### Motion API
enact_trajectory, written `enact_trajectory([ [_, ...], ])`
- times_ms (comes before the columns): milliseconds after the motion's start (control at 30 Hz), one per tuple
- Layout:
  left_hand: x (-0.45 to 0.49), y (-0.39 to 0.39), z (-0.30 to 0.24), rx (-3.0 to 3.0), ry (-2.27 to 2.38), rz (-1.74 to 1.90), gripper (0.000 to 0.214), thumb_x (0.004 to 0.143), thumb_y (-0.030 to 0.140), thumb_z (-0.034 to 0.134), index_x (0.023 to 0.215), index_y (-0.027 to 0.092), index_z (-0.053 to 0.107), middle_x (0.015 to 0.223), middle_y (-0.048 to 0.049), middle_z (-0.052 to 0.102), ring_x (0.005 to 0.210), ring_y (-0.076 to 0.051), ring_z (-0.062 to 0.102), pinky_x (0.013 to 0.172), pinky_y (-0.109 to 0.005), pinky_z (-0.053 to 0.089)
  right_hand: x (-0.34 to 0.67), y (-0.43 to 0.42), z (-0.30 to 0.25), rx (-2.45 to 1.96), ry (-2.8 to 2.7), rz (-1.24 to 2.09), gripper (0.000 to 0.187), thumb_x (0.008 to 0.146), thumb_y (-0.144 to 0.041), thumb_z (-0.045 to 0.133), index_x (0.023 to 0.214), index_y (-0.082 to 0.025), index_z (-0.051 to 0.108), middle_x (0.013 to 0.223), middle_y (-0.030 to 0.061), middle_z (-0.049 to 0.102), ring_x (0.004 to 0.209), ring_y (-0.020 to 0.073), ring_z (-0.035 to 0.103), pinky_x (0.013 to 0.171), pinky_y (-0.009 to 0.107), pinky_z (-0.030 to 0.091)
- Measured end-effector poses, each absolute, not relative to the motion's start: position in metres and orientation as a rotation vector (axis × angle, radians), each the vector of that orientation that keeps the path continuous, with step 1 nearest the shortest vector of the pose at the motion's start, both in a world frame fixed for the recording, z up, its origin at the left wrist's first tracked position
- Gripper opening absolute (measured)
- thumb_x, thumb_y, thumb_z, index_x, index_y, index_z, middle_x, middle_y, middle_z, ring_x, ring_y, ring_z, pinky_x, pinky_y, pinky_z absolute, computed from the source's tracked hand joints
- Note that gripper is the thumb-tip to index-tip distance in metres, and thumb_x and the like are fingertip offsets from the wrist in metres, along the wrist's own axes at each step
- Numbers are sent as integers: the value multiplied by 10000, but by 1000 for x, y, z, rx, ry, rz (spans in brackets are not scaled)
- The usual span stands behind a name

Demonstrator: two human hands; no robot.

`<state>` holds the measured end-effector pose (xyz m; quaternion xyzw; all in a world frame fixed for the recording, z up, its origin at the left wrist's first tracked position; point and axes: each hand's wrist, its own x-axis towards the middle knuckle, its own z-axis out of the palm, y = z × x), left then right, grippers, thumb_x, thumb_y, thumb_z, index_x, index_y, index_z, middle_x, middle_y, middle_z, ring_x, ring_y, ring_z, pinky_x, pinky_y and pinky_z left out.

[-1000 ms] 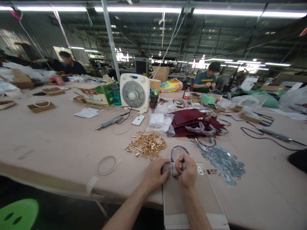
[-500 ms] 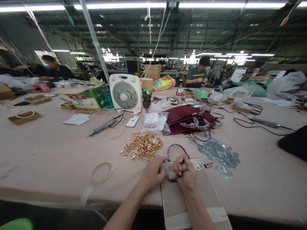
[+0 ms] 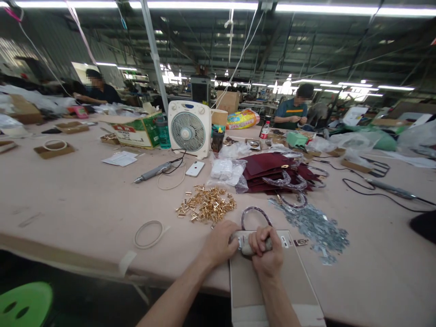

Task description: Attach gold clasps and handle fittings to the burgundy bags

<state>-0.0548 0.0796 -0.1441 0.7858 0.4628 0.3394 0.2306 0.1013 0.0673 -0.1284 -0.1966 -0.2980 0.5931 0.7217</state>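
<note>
A beige bag panel [image 3: 289, 277] hangs over the table's front edge, its top end on the table. From that end rises a plastic-wrapped curved handle [image 3: 256, 210], and a small strap with a metal fitting [image 3: 301, 242] sticks out to the right. My right hand [image 3: 268, 254] is closed around a smooth grey stone-like lump [image 3: 248, 248], pressed against the panel near its top. At the panel's upper left corner my left hand [image 3: 220, 243] grips the edge, thumb toward the lump. Slotted metal plates [image 3: 284, 241] show beside my right hand; what lies under the lump is hidden.
Gold metal fittings [image 3: 208, 203] lie heaped beyond my left hand, grey metal plates [image 3: 318, 229] to the right. Behind are dark red bag pieces [image 3: 265, 170], a fan [image 3: 189, 129], a phone [image 3: 195, 169] and an electric screwdriver [image 3: 153, 172]. A tape roll [image 3: 149, 234] lies left. Two people sit farther back.
The view has turned left, so the table's things appear farther right. Both hands stay on the panel, and the grey lump has shifted slightly at its top, uncovering a bit more there.
</note>
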Motion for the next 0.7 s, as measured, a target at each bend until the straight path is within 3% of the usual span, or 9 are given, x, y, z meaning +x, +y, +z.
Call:
enact_trajectory([
  [200,-57,79,-147,2123,1281,947,433,790,159,590,1209,211,685,1177,-84,716,1107,-266,625,1018,-416,482,97,68,-130,-449,-700,1298,388,950,-470,634,671,-208,574,483,-85,367,376,58,269,414,203,254],
  [700,-58,78,-147,2077,1264,966,455,773,134,600,1202,239,709,1170,-56,739,1094,-251,643,1014,-404,480,100,69,-133,-449,-691,1285,380,953,-461,626,674,-212,563,483,-86,361,377,60,262,422,209,251],
])
